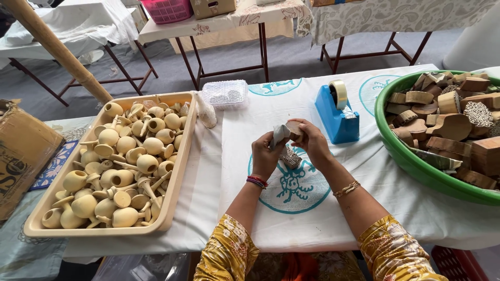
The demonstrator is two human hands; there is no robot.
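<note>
My left hand [265,153] and my right hand [312,141] meet above the middle of the white printed tablecloth [364,161]. Together they hold a small carved wooden block [294,128] partly covered by a strip of patterned paper [279,134]. The left hand pinches the paper; the right hand grips the block's top. Another carved wooden stamp [290,157] stands on the cloth right under my hands, on a blue printed circle. A blue tape dispenser [336,114] stands just beyond my right hand.
A beige tray [177,171] full of pale wooden knobs fills the left. A green tub [411,161] of carved wooden blocks sits at the right. A clear plastic box [225,93] lies at the back; a cardboard box [23,151] at far left. Tables stand beyond.
</note>
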